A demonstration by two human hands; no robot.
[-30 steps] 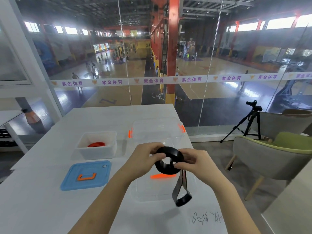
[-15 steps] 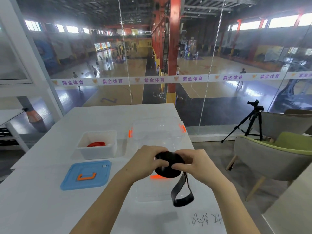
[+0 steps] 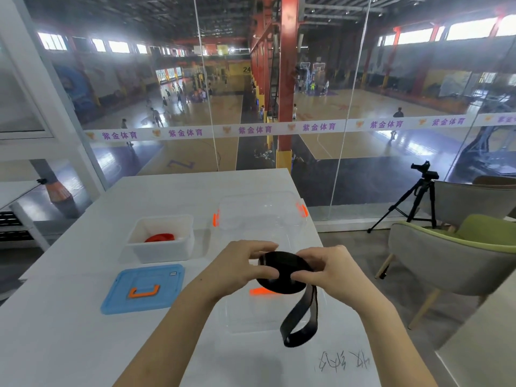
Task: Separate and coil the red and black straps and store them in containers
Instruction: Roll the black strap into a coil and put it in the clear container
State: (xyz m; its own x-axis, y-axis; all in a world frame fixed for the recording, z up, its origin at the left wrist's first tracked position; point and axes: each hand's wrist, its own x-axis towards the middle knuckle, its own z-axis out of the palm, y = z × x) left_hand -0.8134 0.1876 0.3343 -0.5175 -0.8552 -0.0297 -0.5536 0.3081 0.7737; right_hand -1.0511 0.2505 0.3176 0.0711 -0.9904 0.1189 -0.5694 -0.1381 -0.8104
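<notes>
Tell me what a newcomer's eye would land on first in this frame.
The left hand and right hand, at centre above the white table, grip a coiled black strap whose loose tail hangs down. To the left, a red strap lies in a white tub, with a blue lid in front of it.

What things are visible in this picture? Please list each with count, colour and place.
black strap: one, black, above the clear lid, tail hanging
red strap: one, red, coiled in the white container
white container: one, white, table's left
blue lid: one, blue, orange handle, near white container
clear container: one, clear, orange latches, far side
clear lid: one, clear, under the hands
table: one, white
tripod: one, black, floor, right
left hand: one, grips black strap
right hand: one, grips black strap
</notes>
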